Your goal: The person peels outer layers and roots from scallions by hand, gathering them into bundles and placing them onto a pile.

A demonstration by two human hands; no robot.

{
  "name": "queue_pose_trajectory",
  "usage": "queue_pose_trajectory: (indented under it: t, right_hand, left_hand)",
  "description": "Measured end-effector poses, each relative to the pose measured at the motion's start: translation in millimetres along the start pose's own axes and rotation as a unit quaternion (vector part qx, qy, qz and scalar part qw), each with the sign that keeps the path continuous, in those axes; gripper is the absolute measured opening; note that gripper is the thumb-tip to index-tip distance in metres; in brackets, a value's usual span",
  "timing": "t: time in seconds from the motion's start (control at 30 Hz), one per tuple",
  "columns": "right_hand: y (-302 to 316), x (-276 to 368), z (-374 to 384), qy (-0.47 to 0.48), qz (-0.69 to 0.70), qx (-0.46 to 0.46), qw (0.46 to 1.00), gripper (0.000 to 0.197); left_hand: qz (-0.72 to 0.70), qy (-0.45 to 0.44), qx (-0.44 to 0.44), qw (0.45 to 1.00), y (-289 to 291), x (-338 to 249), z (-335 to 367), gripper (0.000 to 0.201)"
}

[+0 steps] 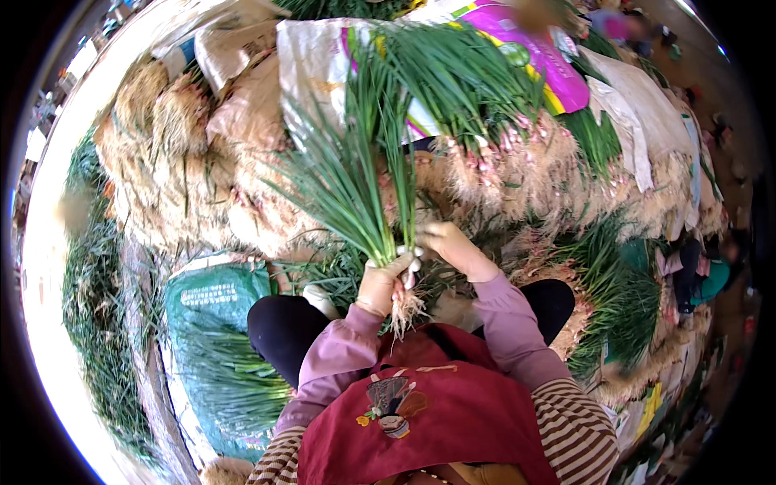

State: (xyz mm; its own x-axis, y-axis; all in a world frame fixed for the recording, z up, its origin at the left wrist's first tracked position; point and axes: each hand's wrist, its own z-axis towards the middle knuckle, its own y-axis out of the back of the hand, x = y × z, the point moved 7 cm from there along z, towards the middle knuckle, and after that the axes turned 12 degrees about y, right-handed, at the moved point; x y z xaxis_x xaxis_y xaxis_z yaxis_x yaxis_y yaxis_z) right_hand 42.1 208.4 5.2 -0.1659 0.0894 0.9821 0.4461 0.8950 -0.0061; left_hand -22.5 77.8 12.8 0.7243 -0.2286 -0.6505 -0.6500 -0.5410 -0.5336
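One bunch of spring onions [356,194] is fanning up from frame ctr, roots dangling below. Person's L hand [378,284] is gripping it round the pale stems; R hand [451,247] is reaching in just beside, fingers bent, tho I can't tell if they're pinching anything. More spring onions [469,85] are lying upper ctr; a green sack [212,279] is lying lower L.

Green onion bunch [370,212], leaves [327,190] splayed forward, pale stringy roots [407,305] rearward

Brown floor [702,69] at right, bright white glare [47,323] at left
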Motion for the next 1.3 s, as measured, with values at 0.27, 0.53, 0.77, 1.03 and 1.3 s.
queue_pose_trajectory:
  t: [0.27, 0.53, 0.77, 1.03, 1.3]
  right_hand:
    - [103.9, 101.2, 1.4, 0.274, -0.312, -0.389, 0.822, 0.021]
    - [163.9, 84.8, 67.7, 0.046, -0.479, -0.314, 0.818, 0.021]
    - [139.4, 164.2, 59.6, 0.215, -0.052, -0.252, 0.942, 0.019]
    - [56.2, 81.8, 3.7, 0.204, -0.311, -0.162, 0.914, 0.015]
    - [-1.0, 39.4, -19.5, 0.165, -0.135, -0.085, 0.973, 0.018]
  left_hand:
    - [-0.107, -0.162, 0.046, 0.98, 5.3, -19.6, -13.0, 0.025]
    - [-0.103, -0.097, 0.024, 0.99, 11.4, -14.5, -4.8, 0.027]
    - [-0.061, -0.107, -0.042, 0.991, 18.0, -19.4, -7.1, 0.023]
    - [-0.075, -0.057, -0.08, 0.992, 11.0, -18.5, -4.4, 0.028]
    - [-0.044, -0.028, -0.086, 0.995, 18.1, -3.1, 1.0, 0.011]
